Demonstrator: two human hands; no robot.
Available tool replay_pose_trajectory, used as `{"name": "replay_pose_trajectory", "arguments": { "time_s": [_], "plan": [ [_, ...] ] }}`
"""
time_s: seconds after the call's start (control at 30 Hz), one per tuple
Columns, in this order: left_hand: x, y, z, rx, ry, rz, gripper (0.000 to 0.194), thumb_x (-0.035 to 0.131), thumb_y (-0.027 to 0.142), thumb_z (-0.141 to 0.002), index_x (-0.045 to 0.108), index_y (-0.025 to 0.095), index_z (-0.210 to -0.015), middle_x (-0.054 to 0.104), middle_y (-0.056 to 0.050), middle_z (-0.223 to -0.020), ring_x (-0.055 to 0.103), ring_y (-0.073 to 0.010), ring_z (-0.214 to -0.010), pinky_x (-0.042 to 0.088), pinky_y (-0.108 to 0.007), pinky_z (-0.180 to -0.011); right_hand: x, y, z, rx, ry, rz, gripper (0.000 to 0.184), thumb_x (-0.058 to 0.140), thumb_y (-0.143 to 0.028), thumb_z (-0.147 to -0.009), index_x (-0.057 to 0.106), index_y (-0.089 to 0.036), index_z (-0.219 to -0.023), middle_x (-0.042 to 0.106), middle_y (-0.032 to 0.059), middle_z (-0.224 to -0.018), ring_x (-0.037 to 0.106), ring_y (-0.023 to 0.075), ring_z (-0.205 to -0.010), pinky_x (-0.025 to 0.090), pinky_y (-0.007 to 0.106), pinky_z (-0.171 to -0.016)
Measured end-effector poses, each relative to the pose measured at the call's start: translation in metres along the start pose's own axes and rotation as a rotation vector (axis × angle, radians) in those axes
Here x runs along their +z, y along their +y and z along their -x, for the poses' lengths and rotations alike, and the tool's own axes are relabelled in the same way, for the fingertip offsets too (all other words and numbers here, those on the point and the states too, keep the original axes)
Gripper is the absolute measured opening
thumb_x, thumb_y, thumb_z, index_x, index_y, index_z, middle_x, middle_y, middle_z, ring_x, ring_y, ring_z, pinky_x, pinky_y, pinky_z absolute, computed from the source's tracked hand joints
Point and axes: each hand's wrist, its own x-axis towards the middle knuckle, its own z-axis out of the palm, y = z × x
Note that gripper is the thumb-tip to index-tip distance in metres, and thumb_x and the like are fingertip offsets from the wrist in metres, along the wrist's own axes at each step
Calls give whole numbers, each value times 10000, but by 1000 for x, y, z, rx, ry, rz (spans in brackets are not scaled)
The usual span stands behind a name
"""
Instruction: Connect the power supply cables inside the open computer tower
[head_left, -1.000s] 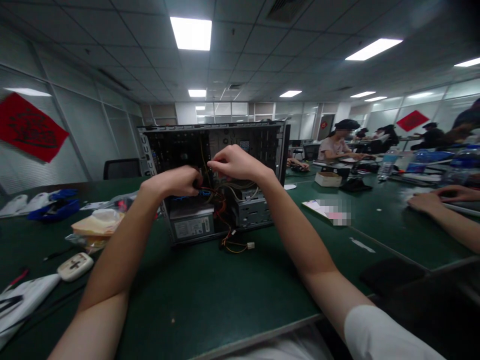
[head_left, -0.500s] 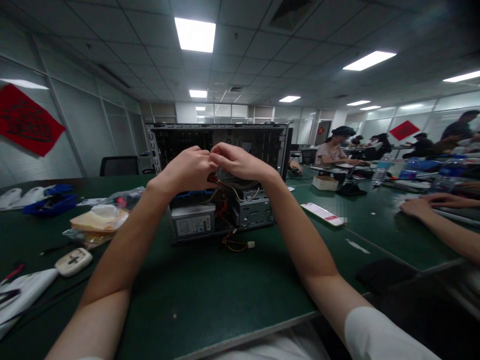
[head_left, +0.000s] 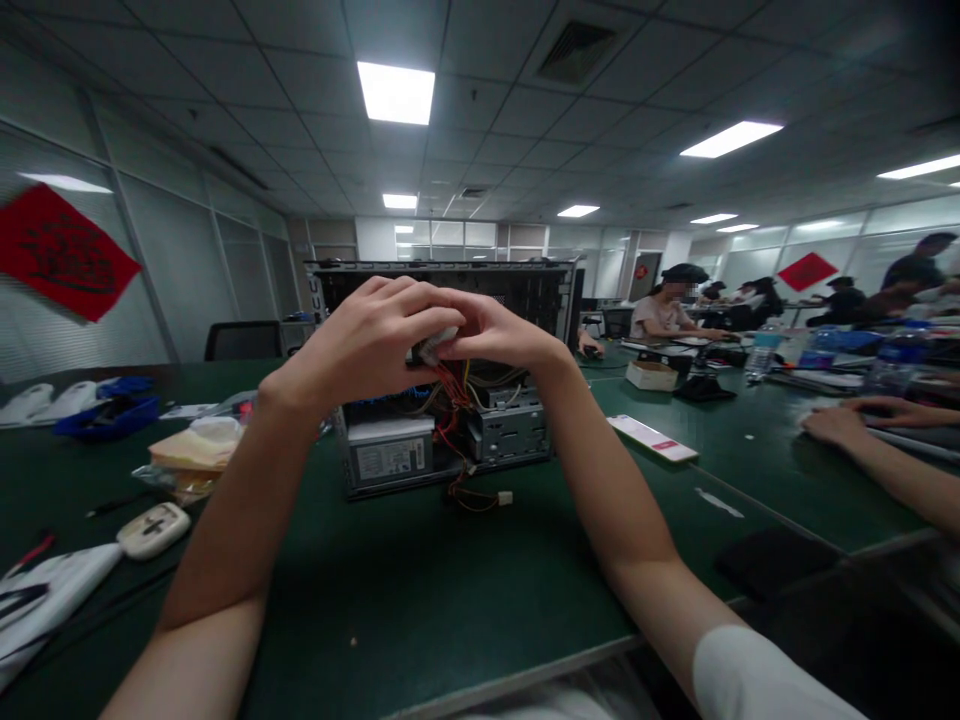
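An open computer case (head_left: pixel 442 266) lies on its side in front of me. Both hands meet before its opening, above the drive cage (head_left: pixel 514 433). My left hand (head_left: pixel 375 335) is closed on a pale power connector (head_left: pixel 433 348) at the end of a bundle of red, orange and yellow wires (head_left: pixel 451 386). My right hand (head_left: pixel 499 330) pinches the same connector from the other side; its fingertips are partly hidden. A grey power supply (head_left: pixel 391 453) sits at the lower left of the case. One small white plug (head_left: pixel 505 498) hangs out onto the table.
On the green table (head_left: pixel 420 610), a phone (head_left: pixel 652 438) lies to the right and a small box (head_left: pixel 651 374) behind it. To the left are a cream device (head_left: pixel 154 530) and bagged items (head_left: pixel 195 450). Another person's hands (head_left: pixel 847 418) rest at the right.
My hands have parted slightly and turned, so the pale connector and more of the wire bundle now show between them. The view has tilted up a little.
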Motion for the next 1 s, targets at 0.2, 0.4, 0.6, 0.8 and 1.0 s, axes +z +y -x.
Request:
{"name": "replay_pose_trajectory", "arguments": {
  "time_s": [0.2, 0.4, 0.6, 0.8, 1.0],
  "plan": [
    [2, 3, -3, -41, 140, 180, 465, 664, 279, -884, 558, 203, -1330, 603, -104, -1341, 579, -269, -1213, 465, -410, -1034, -12, 1, 7, 25, 64, 6, 544, 691, -310, -860, 553, -112, -1347, 679, 70, -1093, 632, 171, -989, 528, 246, -818],
    [14, 2, -8, -142, 76, 599, 399, 624, 251, -900, 582, 139, -1280, 705, -87, -1098, 686, -192, -957, 569, -324, -870, -27, 10, 16, 62, 138, -16, 386, 703, -389, -865, 682, -121, -1143, 707, 61, -991, 641, 157, -909, 510, 238, -759],
    [28, 8, -14, -150, 101, 671, 447, 583, 160, -880, 585, 140, -1326, 722, -83, -1130, 702, -168, -935, 571, -278, -841, -33, 9, 21, 58, 145, -8, 314, 720, -387, -858, 694, -124, -1028, 687, 39, -907, 610, 136, -837, 487, 234, -734],
    [35, 11, -16, -128, 218, 561, 475, 589, 78, -807, 625, 135, -1277, 715, -90, -1171, 695, -175, -936, 561, -282, -857, -31, 13, 17, -46, 171, -38, 271, 758, -347, -838, 654, -124, -951, 632, 16, -850, 562, 121, -792, 455, 222, -671],
    [47, 10, -20, -87, 298, 389, 465, 537, 15, -783, 652, 164, -1209, 712, -70, -1071, 670, -178, -917, 531, -282, -815, -29, 9, 15, -58, 151, -63, 246, 757, -305, -836, 595, -150, -938, 580, -9, -832, 536, 109, -779, 445, 215, -648]
  ]
}}
